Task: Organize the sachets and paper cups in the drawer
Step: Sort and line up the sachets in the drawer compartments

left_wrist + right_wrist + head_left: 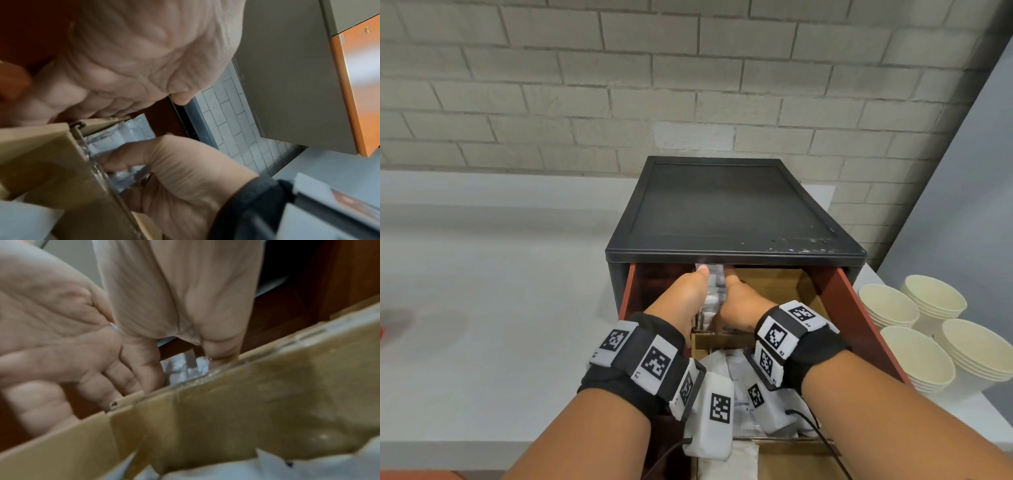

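A row of white sachets (714, 284) stands in the back-left cardboard compartment of the open red-brown drawer (859, 308). My left hand (686, 294) holds it from the left and my right hand (739, 303) from the right, thumbs lying along the top. In the left wrist view my right hand's fingers (123, 160) curl round the sachets (127, 128). The right wrist view shows both hands' fingers reaching down beside the sachets (180, 369), behind the cardboard wall (246, 402). More loose sachets (726, 363) lie in the nearer compartment under my wrists. Stacked paper cups (914, 356) stand on the counter to the right.
The drawer hangs out of a black cabinet (732, 205) against a brick wall. A cardboard divider (722, 339) crosses the drawer, and the back-right compartment (774, 284) shows bare cardboard. The white counter (500, 308) stretches to the left.
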